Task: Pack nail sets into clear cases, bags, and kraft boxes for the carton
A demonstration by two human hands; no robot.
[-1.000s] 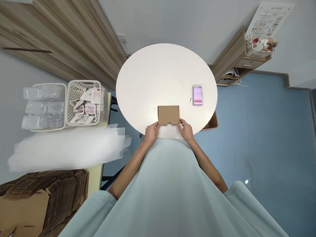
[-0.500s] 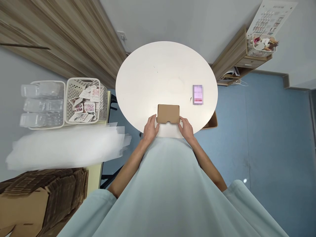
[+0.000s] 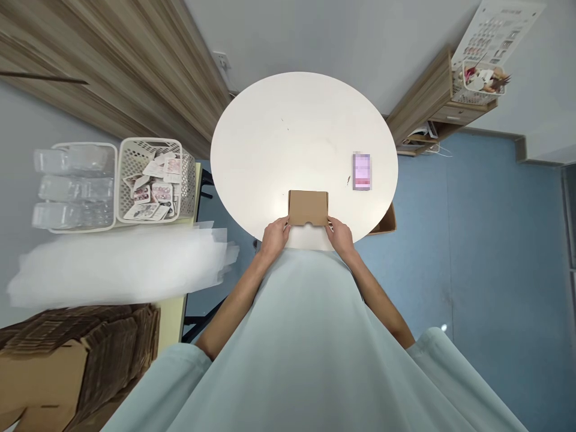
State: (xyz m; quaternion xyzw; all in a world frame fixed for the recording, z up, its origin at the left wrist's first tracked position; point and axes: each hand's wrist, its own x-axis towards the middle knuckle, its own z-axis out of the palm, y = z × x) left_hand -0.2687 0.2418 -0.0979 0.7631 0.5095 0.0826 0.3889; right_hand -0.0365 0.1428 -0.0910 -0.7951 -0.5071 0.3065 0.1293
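A small brown cardboard box (image 3: 308, 207) lies near the front edge of the round white table (image 3: 288, 108). Its lid is down, with a small notch in the near edge. My left hand (image 3: 275, 239) grips the near left corner between thumb and fingers. At the near right corner my right hand (image 3: 341, 236) holds the box in the same way. What the fingertips do under the edge is partly hidden. To the right on the table lies a phone (image 3: 362, 172) with a blurred pink screen.
On the left, a side table holds a basket of clear plastic boxes (image 3: 74, 189), a basket of carded items (image 3: 150, 180), a pile of translucent bags (image 3: 117, 264) and stacked flat cartons (image 3: 103, 354). A wooden cabinet (image 3: 450, 111) stands at the back right.
The fingers of both hands have drawn in along the box's sides to its near corners and closed there. The box stays almost in place; the view has shifted slightly.
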